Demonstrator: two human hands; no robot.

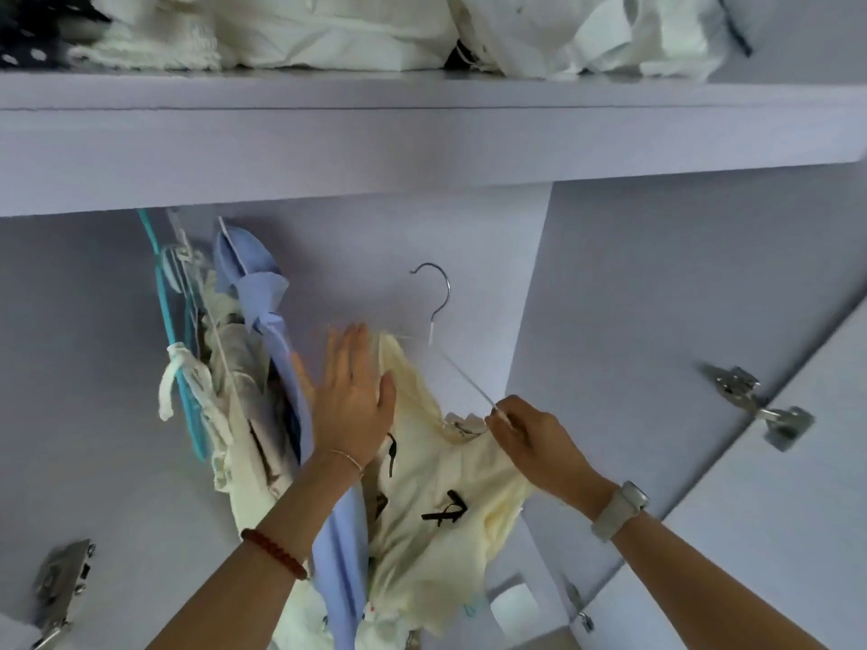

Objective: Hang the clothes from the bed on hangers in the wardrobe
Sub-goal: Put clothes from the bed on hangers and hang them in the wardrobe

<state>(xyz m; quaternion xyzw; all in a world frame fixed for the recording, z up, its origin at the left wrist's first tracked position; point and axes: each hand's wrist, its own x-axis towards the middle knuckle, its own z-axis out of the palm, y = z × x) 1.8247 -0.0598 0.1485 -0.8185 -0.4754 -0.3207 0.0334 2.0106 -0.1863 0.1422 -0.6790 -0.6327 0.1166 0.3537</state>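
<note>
A pale yellow garment with small black bows (445, 509) hangs on a clear hanger with a metal hook (438, 293). The hook is free in the air, below the wardrobe shelf (422, 147). My right hand (530, 443) pinches the hanger's right shoulder end. With flat, straight fingers, my left hand (352, 396) presses against the light blue shirt (277, 330) and the other hung clothes to its left. The wardrobe rail is hidden behind the shelf's front edge.
Several garments hang at the left on teal and clear hangers (164, 293). Folded white clothes (305, 30) lie on the upper shelf. Metal door hinges (750, 401) sit at the right and another hinge (61, 588) at the lower left. The lilac back panel lies behind.
</note>
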